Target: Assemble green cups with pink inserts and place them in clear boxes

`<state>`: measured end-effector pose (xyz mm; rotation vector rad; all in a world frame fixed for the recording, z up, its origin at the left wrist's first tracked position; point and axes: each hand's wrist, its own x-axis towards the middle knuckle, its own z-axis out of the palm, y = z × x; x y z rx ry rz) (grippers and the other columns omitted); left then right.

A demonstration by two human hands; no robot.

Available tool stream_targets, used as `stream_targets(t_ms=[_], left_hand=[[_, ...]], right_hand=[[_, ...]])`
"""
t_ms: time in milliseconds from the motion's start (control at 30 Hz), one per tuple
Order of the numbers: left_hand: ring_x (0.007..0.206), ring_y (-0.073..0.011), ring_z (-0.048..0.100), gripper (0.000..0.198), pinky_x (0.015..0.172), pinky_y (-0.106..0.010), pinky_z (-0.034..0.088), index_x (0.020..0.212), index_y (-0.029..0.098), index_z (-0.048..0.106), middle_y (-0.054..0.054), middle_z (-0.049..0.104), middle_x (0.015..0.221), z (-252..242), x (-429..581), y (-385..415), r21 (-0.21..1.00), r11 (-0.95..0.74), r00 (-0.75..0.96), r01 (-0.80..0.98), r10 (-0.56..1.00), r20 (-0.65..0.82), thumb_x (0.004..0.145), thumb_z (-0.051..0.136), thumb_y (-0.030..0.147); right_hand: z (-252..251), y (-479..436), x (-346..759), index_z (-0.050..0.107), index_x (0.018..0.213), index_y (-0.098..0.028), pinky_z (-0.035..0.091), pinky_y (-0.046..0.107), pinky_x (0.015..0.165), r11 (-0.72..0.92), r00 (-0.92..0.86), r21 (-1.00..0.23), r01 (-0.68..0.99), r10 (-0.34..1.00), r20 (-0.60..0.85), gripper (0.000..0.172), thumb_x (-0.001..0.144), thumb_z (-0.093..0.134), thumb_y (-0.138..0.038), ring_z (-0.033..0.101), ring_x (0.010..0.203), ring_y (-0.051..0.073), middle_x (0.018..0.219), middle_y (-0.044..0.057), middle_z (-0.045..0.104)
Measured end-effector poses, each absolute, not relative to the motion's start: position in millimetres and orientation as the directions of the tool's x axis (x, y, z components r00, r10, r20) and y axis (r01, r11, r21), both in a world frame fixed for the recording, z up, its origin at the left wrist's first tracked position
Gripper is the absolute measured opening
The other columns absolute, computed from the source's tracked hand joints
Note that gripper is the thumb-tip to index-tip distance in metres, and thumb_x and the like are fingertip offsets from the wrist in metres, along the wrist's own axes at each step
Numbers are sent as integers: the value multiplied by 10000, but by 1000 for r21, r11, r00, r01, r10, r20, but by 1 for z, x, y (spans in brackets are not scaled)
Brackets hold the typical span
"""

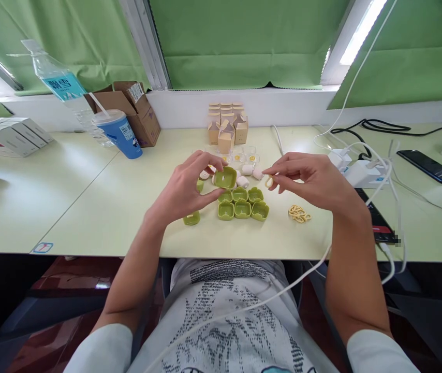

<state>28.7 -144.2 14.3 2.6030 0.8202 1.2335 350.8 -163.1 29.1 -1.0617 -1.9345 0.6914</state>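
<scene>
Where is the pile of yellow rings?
In the head view, the ring pile lies on the table, right of the green dishes and below the right hand.

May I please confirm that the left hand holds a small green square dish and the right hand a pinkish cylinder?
Not quite: the head view shows the right hand pinching a pale-yellow ring instead; the left hand does hold the green square dish.

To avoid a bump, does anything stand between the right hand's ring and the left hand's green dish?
Nothing visible blocks the gap between ring and green dish; the pale pieces seen there appear to lie on the table.
</scene>
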Motion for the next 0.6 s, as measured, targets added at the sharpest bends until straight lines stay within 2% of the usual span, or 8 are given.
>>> stream_targets(t_ms=[67,167,233,333,467,600], left_hand=[[1140,-217,766,341,966,-352,655,1155,231,632,-85,817,1263,14,30,-145,326,-862,534,388,498,683,912,846,123],[1134,-225,745,373,943,-357,648,1181,234,626,-85,810,1249,14,34,-146,279,-895,553,348,436,709,904,838,100],[1132,-230,736,406,918,-357,647,1226,238,632,-87,803,1247,13,36,-146,270,-907,558,322,412,720,904,828,89],[1096,-224,725,475,881,-351,644,1304,244,644,-90,799,1259,12,38,-146,270,-915,551,299,397,734,898,833,85],[1115,-227,730,518,877,-350,648,1342,248,657,-98,793,1277,11,37,-145,276,-919,530,283,390,753,890,854,90],[1170,-240,754,528,900,-363,663,1355,257,663,-102,783,1285,10,36,-145,317,-912,514,262,410,753,892,868,108]], right_hand=[[30,-171,339,948,1094,-302,709,305,706,628,-363,-726,280,770,526,155,960,871,-323,828,811,161,1059,32,806],[27,-177,318,937,1149,-313,727,297,755,761,-353,-603,238,647,676,190,975,891,-251,823,873,151,1132,32,826],[22,-178,305,928,1151,-286,732,309,796,831,-344,-483,275,554,758,189,996,868,-198,827,927,164,1148,43,847],[14,-176,291,895,1135,-251,710,308,777,877,-364,-312,366,443,819,187,1035,797,-127,824,899,162,1105,40,875],[6,-171,284,843,1034,-215,634,283,683,857,-392,-95,507,327,860,180,1069,720,-88,821,880,162,1053,40,879],[3,-170,280,834,999,-217,537,267,593,815,-419,61,577,231,878,202,1080,712,-77,770,768,116,1038,21,876]])
